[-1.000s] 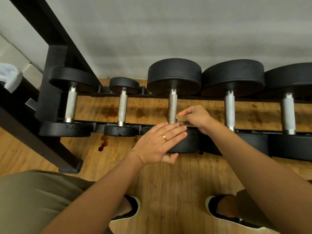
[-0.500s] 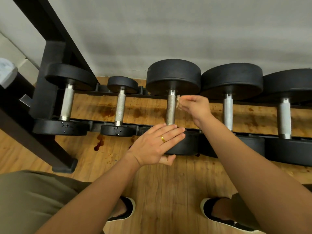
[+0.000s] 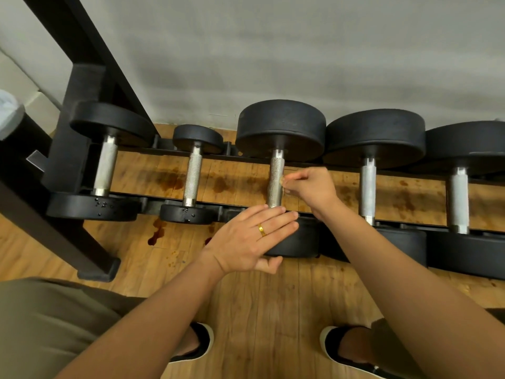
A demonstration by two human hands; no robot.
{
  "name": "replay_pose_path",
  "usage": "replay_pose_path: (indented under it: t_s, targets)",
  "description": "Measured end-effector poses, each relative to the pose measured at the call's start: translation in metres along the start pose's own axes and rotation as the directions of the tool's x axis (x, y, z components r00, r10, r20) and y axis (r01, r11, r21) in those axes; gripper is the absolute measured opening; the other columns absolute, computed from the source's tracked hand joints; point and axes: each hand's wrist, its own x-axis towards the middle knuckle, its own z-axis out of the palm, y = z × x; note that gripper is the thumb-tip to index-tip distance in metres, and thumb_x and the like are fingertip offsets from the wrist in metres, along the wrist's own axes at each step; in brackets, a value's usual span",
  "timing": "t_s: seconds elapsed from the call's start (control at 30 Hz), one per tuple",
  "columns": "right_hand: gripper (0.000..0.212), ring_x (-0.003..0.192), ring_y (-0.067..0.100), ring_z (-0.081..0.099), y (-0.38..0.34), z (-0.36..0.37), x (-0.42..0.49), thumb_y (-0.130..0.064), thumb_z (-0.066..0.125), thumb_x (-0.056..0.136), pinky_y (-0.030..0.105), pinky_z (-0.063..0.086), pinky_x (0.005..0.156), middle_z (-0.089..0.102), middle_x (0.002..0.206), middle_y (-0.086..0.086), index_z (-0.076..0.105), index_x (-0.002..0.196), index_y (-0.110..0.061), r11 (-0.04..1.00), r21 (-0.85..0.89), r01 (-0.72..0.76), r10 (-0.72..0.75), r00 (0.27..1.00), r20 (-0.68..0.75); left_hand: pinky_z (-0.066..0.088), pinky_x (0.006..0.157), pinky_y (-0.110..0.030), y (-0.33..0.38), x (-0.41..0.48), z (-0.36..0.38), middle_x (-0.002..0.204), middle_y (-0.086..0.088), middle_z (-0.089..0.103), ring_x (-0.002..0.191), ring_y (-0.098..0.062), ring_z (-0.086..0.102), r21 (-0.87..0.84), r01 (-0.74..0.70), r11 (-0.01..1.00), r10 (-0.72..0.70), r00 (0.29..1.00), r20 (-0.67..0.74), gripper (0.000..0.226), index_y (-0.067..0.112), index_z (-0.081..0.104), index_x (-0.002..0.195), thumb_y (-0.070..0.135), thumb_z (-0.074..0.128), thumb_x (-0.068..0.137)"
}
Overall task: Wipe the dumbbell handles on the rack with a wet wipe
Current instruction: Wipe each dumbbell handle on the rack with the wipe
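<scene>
Five dumbbells [image 3: 375, 138] line one rack [image 3: 68, 149] (right hand [image 3: 311, 187] pinches wipe [image 3: 282, 182] on third).

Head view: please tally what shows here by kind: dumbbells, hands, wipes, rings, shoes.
Dumbbells: 5
Hands: 2, left hand and right hand
Wet wipe: 1, pinched in the right hand, mostly hidden
Gold ring: 1, on the left hand
Shoes: 2
Total: 11
</scene>
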Motion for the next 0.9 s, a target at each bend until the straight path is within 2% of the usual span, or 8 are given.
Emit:
replay_pose_path:
  t_s: [0.1,0.2,0.37,0.53,0.63,0.7,0.83,0.9]
  targets:
    - [0.010,0.081,0.026,0.074,-0.008,0.003,0.011,-0.009,0.078,0.084,0.040,0.062,0.082,0.076,0.077,0.007,0.076,0.076,-0.015,0.999,-0.008,0.036,-0.036,0.997,-0.071,0.031,0.119,-0.040,0.001,0.000,-0.002,0.149,-0.013,0.055,0.137,-0.029,0.051,0.004,0.013,1.000,-0.013,1.000,0.018,0.062,0.005,0.056,0.142,0.043,0.062,0.093]
    - [0.012,0.078,0.023,0.074,0.000,0.001,0.000,-0.006,0.078,0.083,0.042,0.062,0.083,0.076,0.078,0.008,0.075,0.075,-0.014,1.000,-0.011,0.010,-0.010,1.000,-0.008,0.034,0.118,-0.042,0.000,-0.001,-0.001,0.150,-0.013,0.055,0.138,-0.029,0.051,0.008,0.001,1.000,-0.001,1.000,0.028,0.062,0.006,0.051,0.144,0.044,0.059,0.096]
    - [0.011,0.081,0.014,0.073,0.006,-0.010,-0.013,-0.008,0.084,0.075,0.024,0.058,0.075,0.077,0.083,0.001,0.079,0.085,-0.010,0.965,-0.261,-0.026,0.072,0.983,0.168,0.031,0.120,-0.040,0.000,-0.001,0.000,0.149,-0.013,0.055,0.138,-0.028,0.050,0.013,-0.004,1.000,0.004,1.000,0.002,0.064,0.006,0.051,0.144,0.043,0.062,0.093]
    - [0.009,0.082,0.022,0.075,0.005,-0.007,-0.011,-0.004,0.082,0.078,0.033,0.062,0.080,0.077,0.082,0.006,0.077,0.085,-0.006,0.993,-0.105,-0.056,0.067,0.992,0.107,0.032,0.119,-0.040,0.000,0.000,0.000,0.149,-0.013,0.056,0.137,-0.028,0.051,0.019,-0.006,1.000,0.006,1.000,0.003,0.064,0.006,0.049,0.144,0.044,0.061,0.094]
    - [0.010,0.081,0.011,0.073,0.008,-0.010,-0.017,-0.009,0.084,0.075,0.022,0.058,0.076,0.077,0.081,0.001,0.080,0.085,-0.010,0.969,-0.245,-0.033,0.081,0.979,0.189,0.035,0.117,-0.041,0.000,0.001,0.000,0.148,-0.013,0.056,0.137,-0.028,0.052,0.002,-0.002,1.000,0.002,1.000,0.002,0.062,0.006,0.049,0.144,0.044,0.059,0.096]
    - [0.011,0.080,0.011,0.073,0.006,-0.012,-0.019,-0.011,0.085,0.074,0.022,0.058,0.076,0.078,0.080,0.001,0.081,0.084,-0.011,0.955,-0.295,-0.024,0.091,0.972,0.217,0.035,0.117,-0.041,-0.001,0.000,0.001,0.148,-0.013,0.056,0.137,-0.028,0.052,0.002,-0.008,1.000,0.008,1.000,0.003,0.061,0.006,0.049,0.144,0.045,0.056,0.098]
    - [0.013,0.074,0.013,0.074,0.008,-0.010,-0.018,-0.009,0.086,0.074,0.022,0.057,0.066,0.077,0.078,0.003,0.080,0.085,-0.008,0.990,-0.127,-0.062,0.079,0.988,0.134,0.033,0.118,-0.041,-0.001,0.000,0.001,0.149,-0.012,0.056,0.138,-0.028,0.050,0.014,-0.006,1.000,0.006,1.000,0.001,0.061,0.006,0.049,0.144,0.046,0.055,0.098]
    - [0.012,0.077,0.010,0.073,0.010,-0.010,-0.016,-0.013,0.086,0.074,0.023,0.057,0.070,0.077,0.078,0.000,0.080,0.084,-0.012,0.976,-0.216,-0.040,0.074,0.986,0.152,0.033,0.118,-0.041,0.000,0.000,0.000,0.149,-0.012,0.055,0.138,-0.028,0.050,0.018,0.000,1.000,0.000,1.000,0.007,0.061,0.006,0.049,0.144,0.045,0.055,0.098]
